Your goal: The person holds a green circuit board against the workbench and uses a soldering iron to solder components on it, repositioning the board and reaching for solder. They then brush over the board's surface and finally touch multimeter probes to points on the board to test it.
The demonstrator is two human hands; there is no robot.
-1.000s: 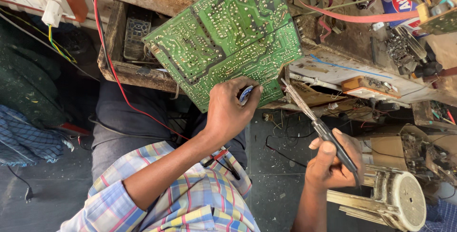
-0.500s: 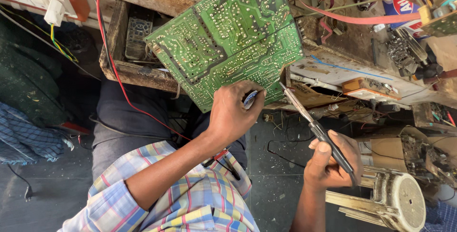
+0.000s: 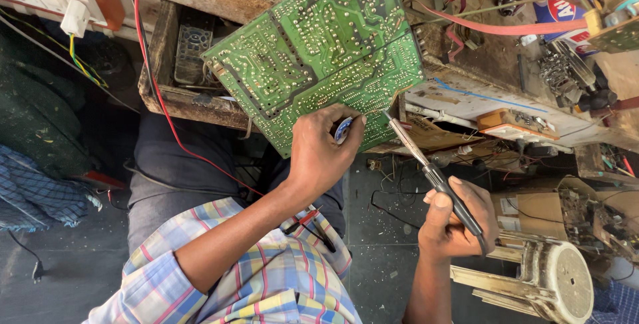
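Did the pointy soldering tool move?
Yes, barely. The soldering iron in the right hand crept left, so its tip now sits closer to the green circuit board's lower edge.

The soldering iron [image 3: 432, 174] in the right hand [image 3: 456, 221] has swung its tip leftward, now touching the green circuit board's [image 3: 319, 51] lower edge, nearer the left hand [image 3: 323, 151].
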